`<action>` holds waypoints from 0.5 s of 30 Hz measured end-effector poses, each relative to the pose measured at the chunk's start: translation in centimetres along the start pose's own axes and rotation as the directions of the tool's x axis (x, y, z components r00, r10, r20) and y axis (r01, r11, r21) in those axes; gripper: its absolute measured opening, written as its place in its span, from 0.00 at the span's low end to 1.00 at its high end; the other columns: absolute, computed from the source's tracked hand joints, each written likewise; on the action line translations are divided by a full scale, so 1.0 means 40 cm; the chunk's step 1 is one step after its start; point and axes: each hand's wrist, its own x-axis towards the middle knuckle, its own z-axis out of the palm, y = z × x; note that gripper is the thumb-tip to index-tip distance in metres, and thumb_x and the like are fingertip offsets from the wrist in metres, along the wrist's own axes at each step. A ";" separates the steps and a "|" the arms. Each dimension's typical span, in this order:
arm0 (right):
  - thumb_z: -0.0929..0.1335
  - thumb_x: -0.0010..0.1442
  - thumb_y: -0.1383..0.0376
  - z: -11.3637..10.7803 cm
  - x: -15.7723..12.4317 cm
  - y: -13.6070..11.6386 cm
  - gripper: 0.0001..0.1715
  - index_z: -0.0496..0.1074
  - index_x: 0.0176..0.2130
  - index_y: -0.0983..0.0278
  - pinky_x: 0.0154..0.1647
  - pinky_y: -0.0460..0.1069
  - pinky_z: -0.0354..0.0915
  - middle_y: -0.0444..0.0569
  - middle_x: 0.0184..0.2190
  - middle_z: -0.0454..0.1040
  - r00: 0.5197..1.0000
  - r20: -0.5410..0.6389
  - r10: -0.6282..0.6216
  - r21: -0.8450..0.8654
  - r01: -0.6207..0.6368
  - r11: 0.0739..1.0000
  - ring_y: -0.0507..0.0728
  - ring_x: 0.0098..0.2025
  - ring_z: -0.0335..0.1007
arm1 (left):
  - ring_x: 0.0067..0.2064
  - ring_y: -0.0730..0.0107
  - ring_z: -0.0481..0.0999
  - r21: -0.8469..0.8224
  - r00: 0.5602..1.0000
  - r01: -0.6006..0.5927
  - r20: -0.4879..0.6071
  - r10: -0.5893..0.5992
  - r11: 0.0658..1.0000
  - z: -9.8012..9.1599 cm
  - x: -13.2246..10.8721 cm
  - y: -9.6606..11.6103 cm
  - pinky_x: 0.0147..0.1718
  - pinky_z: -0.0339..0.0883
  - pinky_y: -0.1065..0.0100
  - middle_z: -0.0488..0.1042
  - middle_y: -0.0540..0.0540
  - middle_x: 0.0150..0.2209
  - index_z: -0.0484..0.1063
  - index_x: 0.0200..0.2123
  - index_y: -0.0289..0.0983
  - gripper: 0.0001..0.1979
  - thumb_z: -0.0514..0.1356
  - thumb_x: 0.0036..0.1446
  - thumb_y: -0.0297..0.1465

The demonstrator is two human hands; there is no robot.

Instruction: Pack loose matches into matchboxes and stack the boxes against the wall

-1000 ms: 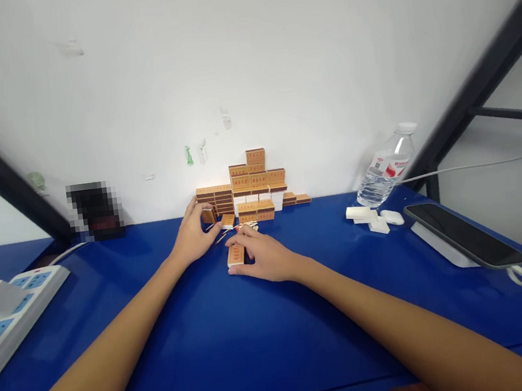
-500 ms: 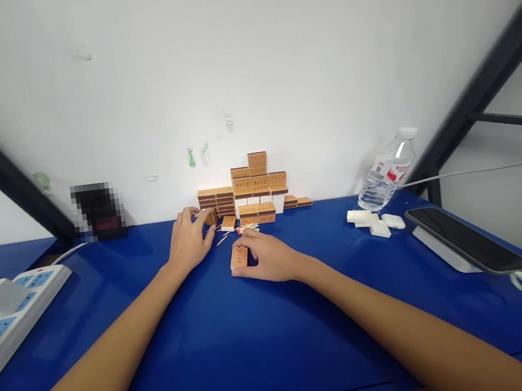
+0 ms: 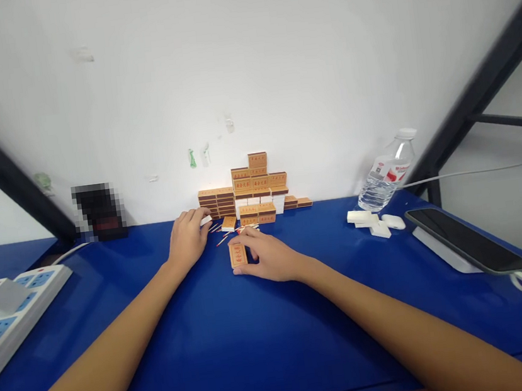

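Note:
My left hand (image 3: 187,237) is closed on a matchbox (image 3: 206,220), of which only a white side shows between the fingertips. My right hand (image 3: 267,254) grips another matchbox (image 3: 238,255) by its edges, its orange label with red characters facing me. Between the hands lie a matchbox (image 3: 229,223) and several loose matches (image 3: 222,239) on the blue table. Behind them rises a stepped stack of matchboxes (image 3: 251,184), up against the wall. To its left is a block of stacked matchboxes (image 3: 217,202) with their brown striking sides outward.
A water bottle (image 3: 387,170) leans against the wall at the right, with small white blocks (image 3: 359,216) in front of it. A phone (image 3: 469,240) rests on a white stand farther right. At the left edge lies a power strip (image 3: 26,297), and a pixelated dark object (image 3: 98,209) stands behind it.
The matchbox in my left hand has turned, so its white side shows instead of its orange face. The right hand has tilted its matchbox so that the label faces me more squarely.

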 end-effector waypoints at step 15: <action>0.75 0.64 0.51 -0.048 0.008 0.045 0.29 0.72 0.58 0.62 0.40 0.52 0.68 0.53 0.51 0.73 0.971 -0.240 -0.016 -0.167 -0.025 0.986 0.57 0.42 0.74 | 0.39 0.63 0.78 -0.230 0.951 0.156 -0.227 -0.209 0.961 -0.052 0.003 -0.002 0.41 0.75 0.63 0.78 0.42 0.46 0.78 0.53 0.37 0.14 0.58 0.70 0.34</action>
